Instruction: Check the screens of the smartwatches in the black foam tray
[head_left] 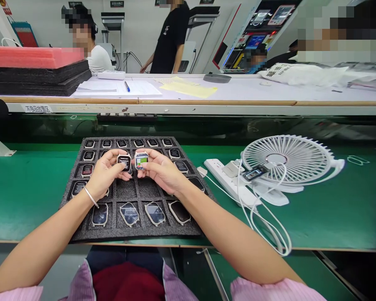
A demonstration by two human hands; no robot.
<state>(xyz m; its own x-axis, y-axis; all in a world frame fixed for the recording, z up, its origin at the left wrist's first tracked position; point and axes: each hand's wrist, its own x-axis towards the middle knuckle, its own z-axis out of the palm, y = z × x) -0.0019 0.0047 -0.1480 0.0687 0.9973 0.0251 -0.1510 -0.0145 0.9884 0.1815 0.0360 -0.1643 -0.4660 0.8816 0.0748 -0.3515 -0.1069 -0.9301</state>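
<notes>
Above the black foam tray point(81, 228) on the green worktop point(332, 209), the left hand point(105, 171) gripped a dark-screened watch body point(124, 162); the right hand point(161, 169) gripped a lit-screened watch body point(141, 159) just beside it.

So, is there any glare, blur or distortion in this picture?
Head view: wide-angle stretch toward the lower corners; glare whitens the front-row watch faces in the foam tray; the dark watch in the left hand and lit watch in the right hand are sharp; lighting even.

Fan point(286, 161) right of foam tray point(134, 235)
</notes>
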